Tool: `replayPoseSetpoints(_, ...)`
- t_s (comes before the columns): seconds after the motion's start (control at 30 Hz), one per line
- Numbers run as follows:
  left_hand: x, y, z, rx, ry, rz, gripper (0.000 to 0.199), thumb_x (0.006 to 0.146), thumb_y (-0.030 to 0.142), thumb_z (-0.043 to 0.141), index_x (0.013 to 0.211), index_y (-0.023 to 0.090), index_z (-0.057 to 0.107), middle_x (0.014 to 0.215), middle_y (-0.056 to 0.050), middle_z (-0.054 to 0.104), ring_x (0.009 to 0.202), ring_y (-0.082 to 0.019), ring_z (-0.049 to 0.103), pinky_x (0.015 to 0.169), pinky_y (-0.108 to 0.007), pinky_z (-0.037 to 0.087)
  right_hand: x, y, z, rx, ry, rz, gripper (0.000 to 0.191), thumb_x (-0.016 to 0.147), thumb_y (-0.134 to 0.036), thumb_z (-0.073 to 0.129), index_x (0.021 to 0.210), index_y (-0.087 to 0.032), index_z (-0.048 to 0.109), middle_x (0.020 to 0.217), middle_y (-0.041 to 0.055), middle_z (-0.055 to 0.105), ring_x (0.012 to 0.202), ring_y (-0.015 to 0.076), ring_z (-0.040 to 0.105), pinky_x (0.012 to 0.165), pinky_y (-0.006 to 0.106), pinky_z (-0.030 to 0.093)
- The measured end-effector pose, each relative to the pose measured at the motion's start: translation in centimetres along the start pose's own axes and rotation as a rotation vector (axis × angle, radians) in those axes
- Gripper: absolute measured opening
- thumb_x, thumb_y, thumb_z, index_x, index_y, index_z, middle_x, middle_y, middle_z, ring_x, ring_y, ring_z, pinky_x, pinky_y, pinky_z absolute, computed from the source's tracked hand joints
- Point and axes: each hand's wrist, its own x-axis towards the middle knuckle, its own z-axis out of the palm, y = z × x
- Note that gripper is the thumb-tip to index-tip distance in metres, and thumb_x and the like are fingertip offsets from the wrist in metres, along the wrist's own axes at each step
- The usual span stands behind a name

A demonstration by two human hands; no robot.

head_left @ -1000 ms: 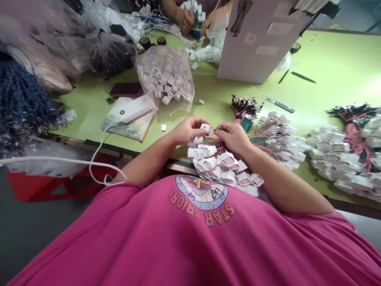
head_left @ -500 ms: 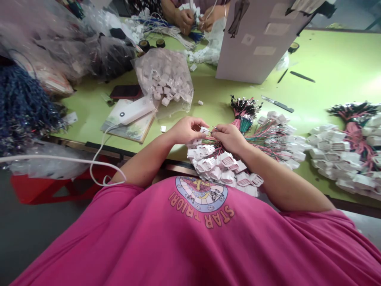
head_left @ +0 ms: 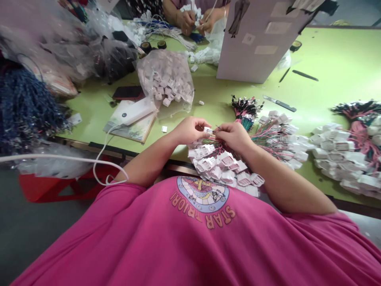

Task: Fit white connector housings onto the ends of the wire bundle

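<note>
My left hand (head_left: 192,130) pinches a small white plastic connector housing (head_left: 207,130) between thumb and fingers. Close on its right, my right hand (head_left: 232,135) is closed on a thin wire, whose tip (head_left: 218,127) shows at the fingers; whether it touches the housing I cannot tell. Below both hands lies a heap of white connectors (head_left: 226,161) on pink and dark wires, at the table's front edge. Just beyond my right hand, a wire bundle (head_left: 246,108) has black and green ends with bare metal terminals.
A clear bag of white housings (head_left: 166,79) lies ahead. Left are a white power bank (head_left: 138,111) on a booklet, a dark phone (head_left: 127,92) and blue wires (head_left: 26,103). A utility knife (head_left: 279,103) and another connector bundle (head_left: 339,155) lie right. Another person's hands (head_left: 196,22) work opposite.
The view has shifted slightly. My hands keep the same hold, with the housing and the wire now slightly closer together.
</note>
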Motion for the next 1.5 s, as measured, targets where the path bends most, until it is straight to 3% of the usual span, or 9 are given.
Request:
replayPoseSetpoints(0.23,0.2,0.1,-0.1,0.061,-0.021,0.012,0.043,0.065,0.037,0.074,0.099,0.012,0.071,0.065,0.0,0.059,0.058,-0.008,0.046,0.057,-0.023,0.037,0.2,0.2,0.5,-0.07,0.012,-0.068,0.017,0.074,-0.028,0.055,0.07,-0.015,0.065,0.064,0.0009,0.062,0.064,0.0129,0.051,0.062,0.026,0.038)
replayPoseSetpoints(0.37,0.1,0.5,0.0,0.06,-0.066,0.005,0.045,0.064,0.039,0.074,0.099,0.011,0.072,0.061,0.001,0.057,0.055,-0.007,0.044,0.055,-0.023,0.035,0.2,0.1,0.6,-0.119,-0.004,-0.074,0.02,0.076,-0.03,0.053,0.068,-0.014,0.064,0.061,0.0006,0.059,0.062,0.0124,0.05,0.061,0.026,0.036)
replayPoseSetpoints(0.73,0.3,0.9,0.2,0.07,-0.014,0.011,0.04,0.065,0.035,0.072,0.097,0.01,0.072,0.065,-0.001,0.06,0.059,-0.009,0.048,0.056,-0.023,0.037,0.1,-0.2,0.4,-0.146,0.024,-0.063,0.022,0.075,-0.03,0.052,0.06,-0.016,0.059,0.053,-0.0027,0.048,0.055,0.0101,0.042,0.056,0.026,0.029)
replayPoseSetpoints(0.9,-0.1,1.0,-0.3,0.11,-0.042,0.022,0.044,0.067,0.041,0.073,0.098,0.012,0.071,0.068,-0.002,0.062,0.06,-0.01,0.05,0.057,-0.024,0.037,-0.1,0.0,0.4,-0.071,-0.001,-0.067,0.019,0.076,-0.031,0.053,0.067,-0.016,0.062,0.061,-0.0014,0.056,0.062,0.0116,0.048,0.061,0.026,0.035)
replayPoseSetpoints(1.03,-2.2,1.6,-0.9,0.337,0.056,0.194,0.034,0.073,0.04,0.069,0.098,0.017,0.071,0.084,-0.005,0.068,0.078,-0.015,0.058,0.074,-0.029,0.043,-0.1,-0.2,-0.7,0.029,-0.129,-0.086,0.021,0.077,-0.035,0.058,0.07,-0.016,0.065,0.063,-0.0004,0.059,0.062,0.0116,0.05,0.061,0.026,0.039)
replayPoseSetpoints(1.17,-4.9,1.8,-0.2,0.479,0.04,0.34,0.032,0.084,0.041,0.06,0.106,0.019,0.067,0.098,-0.007,0.068,0.089,-0.018,0.058,0.082,-0.032,0.044,1.6,-0.7,-1.2,0.127,-0.111,0.041,0.012,0.075,-0.025,0.06,0.071,-0.017,0.068,0.066,0.0036,0.065,0.058,0.0128,0.055,0.058,0.029,0.044)
replayPoseSetpoints(1.23,-6.1,1.5,0.4,0.512,0.034,0.403,0.035,0.088,0.042,0.053,0.112,0.018,0.064,0.104,-0.009,0.066,0.096,-0.02,0.058,0.088,-0.035,0.044,2.9,-1.0,-0.6,-0.006,-0.121,0.05,0.008,0.071,-0.018,0.062,0.071,-0.017,0.07,0.068,0.0054,0.067,0.058,0.0146,0.057,0.059,0.031,0.044)
replayPoseSetpoints(1.37,-7.6,0.7,1.4,0.57,0.083,0.519,0.042,0.09,0.041,0.05,0.122,0.014,0.058,0.112,-0.013,0.063,0.106,-0.024,0.055,0.096,-0.041,0.043,4.6,-1.6,2.0,-0.544,-0.299,-0.139,0.007,0.06,-0.012,0.068,0.061,-0.018,0.071,0.065,0.0085,0.068,0.066,0.021,0.06,0.065,0.032,0.041)
replayPoseSetpoints(1.5,-8.6,0.1,1.6,0.565,0.075,0.576,0.054,0.086,0.044,0.056,0.132,0.015,0.051,0.12,-0.014,0.06,0.114,-0.026,0.053,0.101,-0.044,0.043,4.8,-1.5,2.7,-0.62,-0.311,-0.18,0.013,0.068,-0.017,0.06,0.064,-0.018,0.071,0.067,0.0073,0.069,0.065,0.018,0.058,0.063,0.029,0.038)
